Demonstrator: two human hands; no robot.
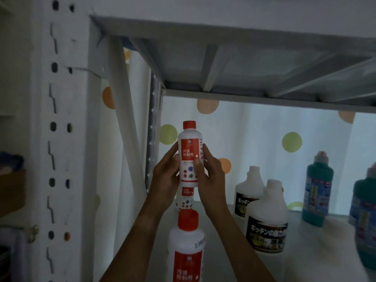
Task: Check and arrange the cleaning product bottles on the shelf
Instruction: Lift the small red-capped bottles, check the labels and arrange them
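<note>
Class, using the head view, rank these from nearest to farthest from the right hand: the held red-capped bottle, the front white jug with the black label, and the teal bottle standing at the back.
1. Held red-capped bottle: gripped by the right hand, centre.
2. Front white jug: on the shelf, lower right of the hand.
3. Teal bottle: further right, at the back.

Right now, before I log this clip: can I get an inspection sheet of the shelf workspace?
Surface: grey shelf board, lit dimly.
Job's things: held red-capped bottle, upright, raised; same kind behind and in front; two white black-label bottles; teal bottles at right.
Clutter: nothing seen.
Hands: left hand and right hand both grip the raised bottle.
Cables: nothing seen.
Surroundings: white slotted upright, dotted curtain.
</note>
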